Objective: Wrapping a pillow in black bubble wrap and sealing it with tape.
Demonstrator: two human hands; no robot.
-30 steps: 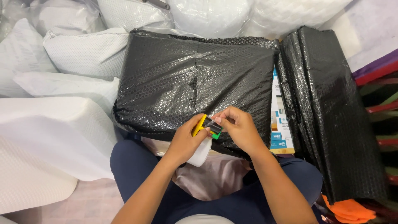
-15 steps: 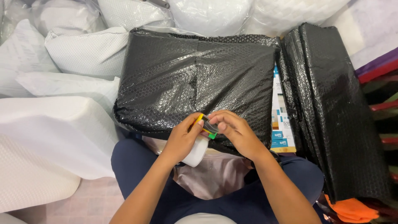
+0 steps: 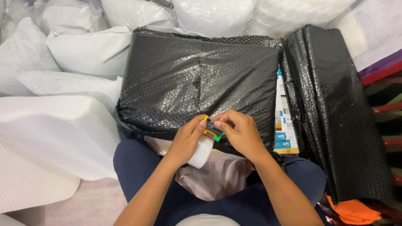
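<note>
At far left, white foam sheets (image 3: 46,138) and padded white bags (image 3: 83,50), heaped and curling over one another, crowding the left edge and leaving only a strip of pale floor (image 3: 96,205) near the knee. Just right of them, a big parcel in black bubble wrap (image 3: 201,79), lying flat across the lap, near edge drawn close to the body, likely so both hands can work on it without reaching. At that near edge, left hand (image 3: 186,140), fingers curled round a tape dispenser (image 3: 210,129) with yellow and green parts, white tape roll (image 3: 201,152) hanging under the palm and touching the parcel's edge. Meeting it from the other side, right hand (image 3: 238,132), thumb and fingertips pinched shut on the dispenser's top, seemingly at the tape end; exact hold hidden by the fingers. Below, pale plastic bag (image 3: 217,175) bunched between the thighs. Further right, a printed cardboard box (image 3: 284,121) wedged upright between the parcel and a stack of folded black bubble wrap (image 3: 339,109), little spare room there. At far right, coloured shelf edges (image 3: 385,83); orange cloth (image 3: 354,209) under the stack's near end.
</note>
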